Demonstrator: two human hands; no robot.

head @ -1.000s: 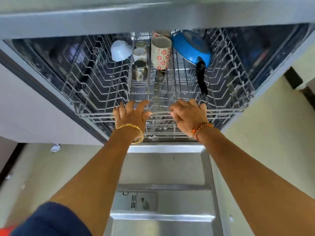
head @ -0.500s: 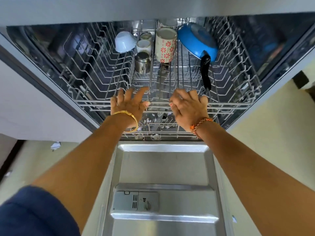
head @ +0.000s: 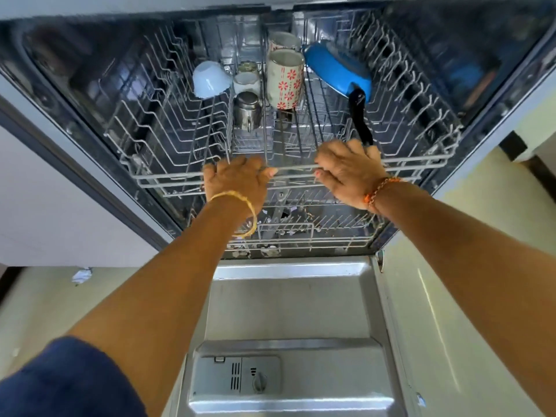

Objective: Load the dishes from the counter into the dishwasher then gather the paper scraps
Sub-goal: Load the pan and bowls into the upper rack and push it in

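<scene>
Dishes sit loaded in the rack [head: 168, 176], beyond both hands. Left hand [head: 237, 179] and right hand [head: 349, 173] each grasp the rack's front rail, fingers curled over it. Step judged: sliding the rack in; next calls for an even push, then shutting the door [head: 294, 308].

Count: bowl [head: 210, 79] 1; floral mugs [head: 285, 78] 2; steel cup [head: 247, 109] 1; pan [head: 337, 70] 1; scrap [head: 81, 275] 1, left of left forearm.
</scene>
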